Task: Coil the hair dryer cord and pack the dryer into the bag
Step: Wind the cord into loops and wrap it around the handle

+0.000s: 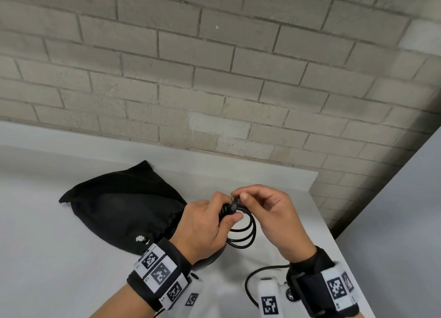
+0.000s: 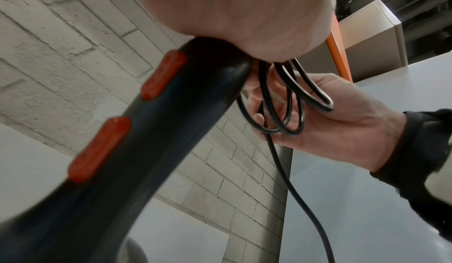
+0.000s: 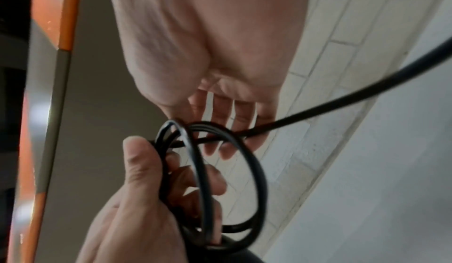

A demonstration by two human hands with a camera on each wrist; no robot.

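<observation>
On the white table [image 1: 71, 258] lies a black drawstring bag [image 1: 124, 208], left of both hands. My left hand [image 1: 210, 219] grips several loops of black cord [image 1: 248, 236] together with the black dryer handle [image 2: 146, 141], which has two orange buttons [image 2: 164, 74]. Most of the dryer body is hidden under this hand. My right hand [image 1: 241, 194] pinches the cord at the top of the coil, close to the left fingers. A loose stretch of cord [image 1: 247, 286] trails below my right wrist. In the right wrist view the coil [image 3: 257, 170] hangs from the left hand [image 3: 137, 209].
A grey brick wall [image 1: 214, 79] runs behind the table. The table's right edge [image 1: 329, 224] is close to my right hand, with a grey panel [image 1: 393, 222] beyond it. A cardboard box [image 2: 371, 35] and an orange-edged frame [image 3: 66, 16] stand off to the side.
</observation>
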